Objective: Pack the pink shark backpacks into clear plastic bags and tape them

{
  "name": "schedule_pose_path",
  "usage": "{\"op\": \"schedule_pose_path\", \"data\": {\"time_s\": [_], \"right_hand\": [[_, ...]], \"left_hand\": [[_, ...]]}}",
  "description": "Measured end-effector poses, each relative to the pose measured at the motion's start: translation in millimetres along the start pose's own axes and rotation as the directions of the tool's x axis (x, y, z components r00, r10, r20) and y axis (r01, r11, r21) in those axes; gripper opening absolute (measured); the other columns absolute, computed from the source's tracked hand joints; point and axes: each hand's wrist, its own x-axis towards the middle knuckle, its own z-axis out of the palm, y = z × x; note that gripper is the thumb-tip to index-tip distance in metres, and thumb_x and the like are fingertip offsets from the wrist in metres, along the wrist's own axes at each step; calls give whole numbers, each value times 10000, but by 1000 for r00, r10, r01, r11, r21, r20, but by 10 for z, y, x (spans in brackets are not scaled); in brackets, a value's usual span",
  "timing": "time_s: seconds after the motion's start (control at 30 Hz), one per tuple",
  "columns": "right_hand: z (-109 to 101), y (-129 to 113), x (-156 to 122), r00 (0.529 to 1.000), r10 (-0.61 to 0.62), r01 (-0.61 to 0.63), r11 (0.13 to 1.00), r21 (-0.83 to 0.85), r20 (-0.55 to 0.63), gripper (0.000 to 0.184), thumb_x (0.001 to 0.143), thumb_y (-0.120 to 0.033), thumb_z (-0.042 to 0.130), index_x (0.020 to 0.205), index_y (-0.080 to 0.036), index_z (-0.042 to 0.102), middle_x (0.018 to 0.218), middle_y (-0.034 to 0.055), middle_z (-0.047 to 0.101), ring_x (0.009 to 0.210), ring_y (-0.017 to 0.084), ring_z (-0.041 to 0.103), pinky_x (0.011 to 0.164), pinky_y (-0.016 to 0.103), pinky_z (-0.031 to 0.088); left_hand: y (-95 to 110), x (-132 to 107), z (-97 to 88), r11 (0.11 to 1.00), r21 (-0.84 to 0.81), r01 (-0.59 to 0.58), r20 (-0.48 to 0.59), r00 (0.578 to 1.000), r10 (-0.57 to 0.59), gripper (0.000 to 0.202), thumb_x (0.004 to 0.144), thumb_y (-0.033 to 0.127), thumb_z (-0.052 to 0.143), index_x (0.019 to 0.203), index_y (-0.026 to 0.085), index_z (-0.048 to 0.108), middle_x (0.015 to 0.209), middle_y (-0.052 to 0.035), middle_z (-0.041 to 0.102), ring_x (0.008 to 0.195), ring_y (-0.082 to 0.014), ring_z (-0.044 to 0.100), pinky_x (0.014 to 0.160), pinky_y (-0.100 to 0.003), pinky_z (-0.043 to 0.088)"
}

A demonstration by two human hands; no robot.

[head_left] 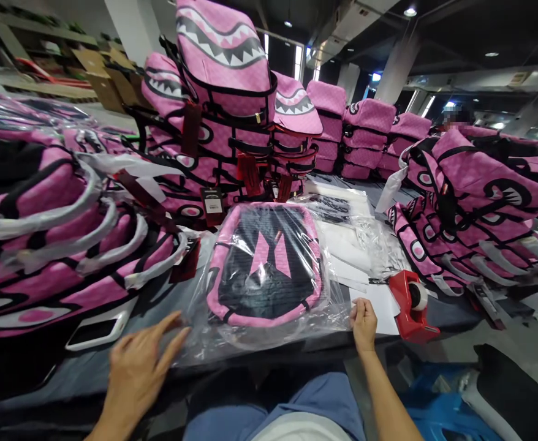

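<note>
A pink and black backpack (232, 288) lies flat in front of me, its dark back panel up, inside a clear plastic bag (250, 340). At the bag's right front corner, my right hand (364, 321) pinches the plastic edge. My left hand (144, 349) is beside the bag's left front corner, thumb and fingers apart; the film's edge lies close to the fingertips. The bag's loose film spreads past the backpack on both sides.
A red tape dispenser (409, 306) stands right of the bag, near white paper and plastic sleeves (352, 245). At left lies a white-framed phone (98, 327). Pink backpacks are stacked at left (67, 245), behind (232, 92) and at right (475, 196). A blue stool (448, 410) is below right.
</note>
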Motion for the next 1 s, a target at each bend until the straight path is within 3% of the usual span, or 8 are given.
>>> {"op": "schedule_pose_path", "data": {"time_s": [0.1, 0.17, 0.3, 0.5, 0.67, 0.83, 0.93, 1.0], "right_hand": [[-35, 11, -19, 1000, 11, -10, 1000, -11, 22, 612, 775, -850, 579, 836, -242, 549, 552, -68, 448, 470, 119, 405, 406, 230, 331], [-37, 17, -23, 1000, 22, -22, 1000, -4, 17, 623, 764, -861, 583, 835, -242, 545, 555, -70, 444, 474, 117, 403, 408, 227, 333], [-14, 24, -23, 999, 40, -40, 999, 36, -12, 656, 732, -890, 593, 824, -242, 535, 555, -76, 430, 468, 109, 393, 401, 220, 319], [-5, 44, -21, 1000, 28, -27, 997, 71, -10, 663, 741, -897, 580, 828, -241, 529, 539, -81, 427, 451, 107, 384, 394, 224, 320], [-8, 91, -18, 1000, 24, -24, 996, 85, -6, 655, 763, -897, 560, 830, -247, 525, 517, -93, 403, 415, 105, 362, 379, 233, 295], [3, 113, -31, 1000, 18, -17, 995, 95, -7, 665, 758, -910, 547, 818, -248, 525, 530, -90, 412, 409, 100, 350, 372, 235, 296], [-3, 116, -20, 1000, -2, 3, 998, 70, -20, 655, 769, -897, 548, 813, -243, 541, 539, -82, 424, 432, 102, 369, 380, 231, 320], [2, 109, 8, 1000, 2, -1, 998, 56, -17, 661, 760, -898, 553, 807, -239, 553, 523, -86, 408, 431, 102, 369, 382, 230, 332]], "left_hand": [[320, -24, 174, 931, 95, -354, 25, 935, 353, 567, 951, 720, 469, 1165, 246, 695, 1105, -125, 767, 1053, -328, 677, 1084, -524, 348], [538, -49, 312, 891, 42, -451, 118, 888, 444, 443, 932, 664, 580, 1058, 259, 707, 1040, -90, 749, 1043, -303, 651, 1095, -509, 312], [743, -81, 505, 919, -57, -391, 265, 881, 392, 377, 863, 619, 707, 869, 249, 636, 1052, -70, 695, 1073, -308, 597, 1004, -488, 360], [821, 16, 589, 916, -83, -392, 373, 840, 393, 292, 850, 428, 761, 1013, 246, 600, 1367, -118, 630, 1189, -340, 556, 993, -508, 379], [818, 50, 592, 923, -124, -363, 430, 819, 380, 193, 907, 391, 690, 811, 241, 617, 1254, -81, 707, 1163, -317, 566, 999, -505, 360], [627, -25, 486, 922, -204, -330, 359, 851, 384, 259, 983, 500, 566, 913, 311, 730, 1106, -26, 771, 1056, -276, 623, 1000, -485, 330], [614, 80, 467, 904, -240, -355, 314, 853, 418, 332, 1004, 505, 504, 894, 320, 757, 980, -19, 785, 972, -256, 646, 1002, -478, 327], [664, 242, 489, 912, -267, -312, 378, 836, 397, 368, 983, 526, 509, 834, 315, 770, 946, -22, 783, 943, -253, 651, 999, -474, 350]]}}
